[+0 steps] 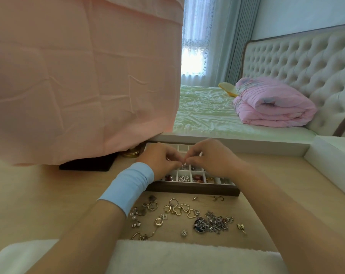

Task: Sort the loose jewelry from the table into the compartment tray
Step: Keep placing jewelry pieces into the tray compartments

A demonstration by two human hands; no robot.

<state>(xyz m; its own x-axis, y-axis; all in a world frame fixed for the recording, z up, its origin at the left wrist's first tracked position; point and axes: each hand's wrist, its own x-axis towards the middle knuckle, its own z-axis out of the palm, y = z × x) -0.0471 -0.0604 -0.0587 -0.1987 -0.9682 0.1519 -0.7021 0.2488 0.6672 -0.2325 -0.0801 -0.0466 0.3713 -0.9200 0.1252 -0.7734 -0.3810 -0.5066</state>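
Together, the left hand [159, 159] and right hand [209, 157] pinch a small silvery piece [183, 166] between fingertips above the tray [191, 189]. It looks light, slippery and easily dropped; more jewelry [187, 214] lies on the table [49, 194], best lifted by rings or clasps.

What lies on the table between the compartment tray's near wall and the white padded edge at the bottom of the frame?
In the head view, loose jewelry is scattered there: gold heart-shaped hoops, a silver chain tangle and a blue pendant, between the tray and padded edge.
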